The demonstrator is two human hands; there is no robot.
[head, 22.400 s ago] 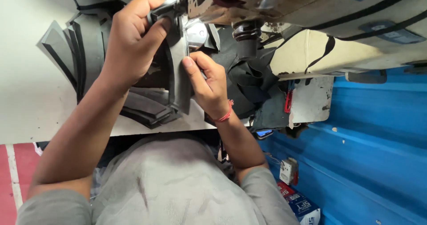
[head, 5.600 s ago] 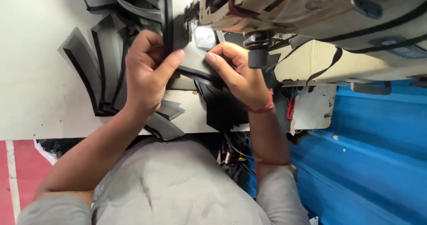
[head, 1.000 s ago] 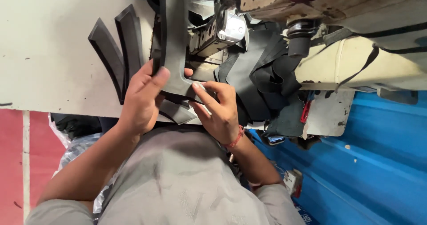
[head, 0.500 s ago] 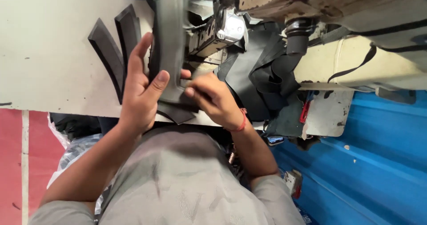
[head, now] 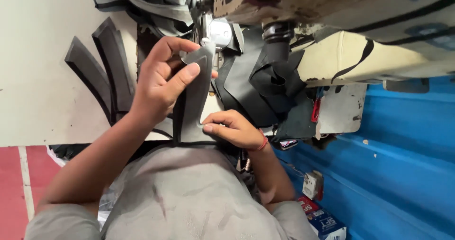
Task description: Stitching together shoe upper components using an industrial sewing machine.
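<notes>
A long grey strip of material runs from the sewing machine's shiny metal foot down to the table edge near my body. My left hand pinches the strip's pointed upper end between thumb and fingers, right beside the metal foot. At the strip's lower edge, my right hand, with a red band on its wrist, grips it with the fingertips. Both hands are shut on this one piece.
Curved black cut pieces lie fanned on the white table to the left. The beige sewing machine body fills the top right, with dark fabric heaped under it. A blue panel, a white switch box and small cartons sit lower right.
The grey strip has come down from standing upright. My left hand slid to its tip near the metal foot, and my right hand shifted to its lower edge.
</notes>
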